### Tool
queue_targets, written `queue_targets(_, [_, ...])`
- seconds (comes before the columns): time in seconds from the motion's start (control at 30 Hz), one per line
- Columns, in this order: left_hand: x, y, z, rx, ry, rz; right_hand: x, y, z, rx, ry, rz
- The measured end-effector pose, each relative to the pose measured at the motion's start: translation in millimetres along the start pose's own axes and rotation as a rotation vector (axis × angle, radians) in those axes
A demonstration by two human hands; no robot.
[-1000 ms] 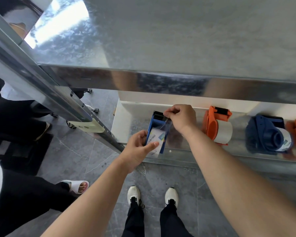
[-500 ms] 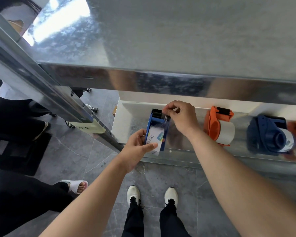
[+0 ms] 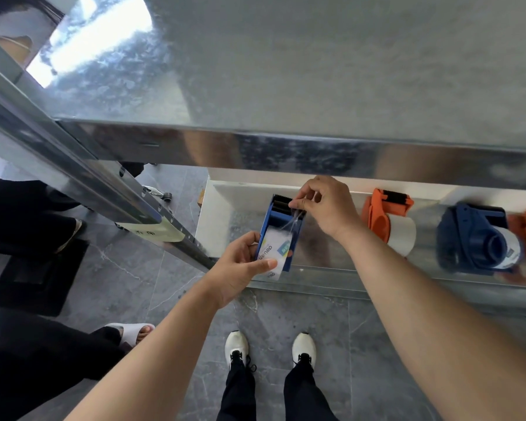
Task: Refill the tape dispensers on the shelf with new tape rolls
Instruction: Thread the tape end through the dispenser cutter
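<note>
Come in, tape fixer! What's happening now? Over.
Left hand grips blue tape dispenser. Right hand pinches clear tape end by its cutter. Orange dispenser sits clear, rightward.

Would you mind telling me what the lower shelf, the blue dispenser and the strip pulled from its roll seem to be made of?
The lower shelf looks like galvanised sheet steel: grey, mottled, reflective. The blue dispenser is probably moulded plastic: even, semi-matte colour. The strip seems thin clear film, glossy: the dispenser shows through it, with glints.

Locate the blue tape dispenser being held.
The blue tape dispenser is mid head view, at the lower shelf's left end, left of an orange dispenser, gripped by the left hand, right hand pinching its tape.
</note>
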State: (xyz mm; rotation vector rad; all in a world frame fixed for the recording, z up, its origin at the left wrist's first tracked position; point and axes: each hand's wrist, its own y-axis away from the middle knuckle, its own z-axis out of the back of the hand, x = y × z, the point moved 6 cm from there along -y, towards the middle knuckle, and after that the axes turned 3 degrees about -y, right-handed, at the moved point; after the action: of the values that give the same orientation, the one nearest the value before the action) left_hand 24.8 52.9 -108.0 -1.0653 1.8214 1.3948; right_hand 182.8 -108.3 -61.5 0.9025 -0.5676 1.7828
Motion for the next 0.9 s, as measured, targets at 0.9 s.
queue_targets(0.9, [-0.8, -0.6, -1.4, 0.020, -0.035, -0.022, 1.2, 4.1, 6.8, 0.389, -0.163, -0.293])
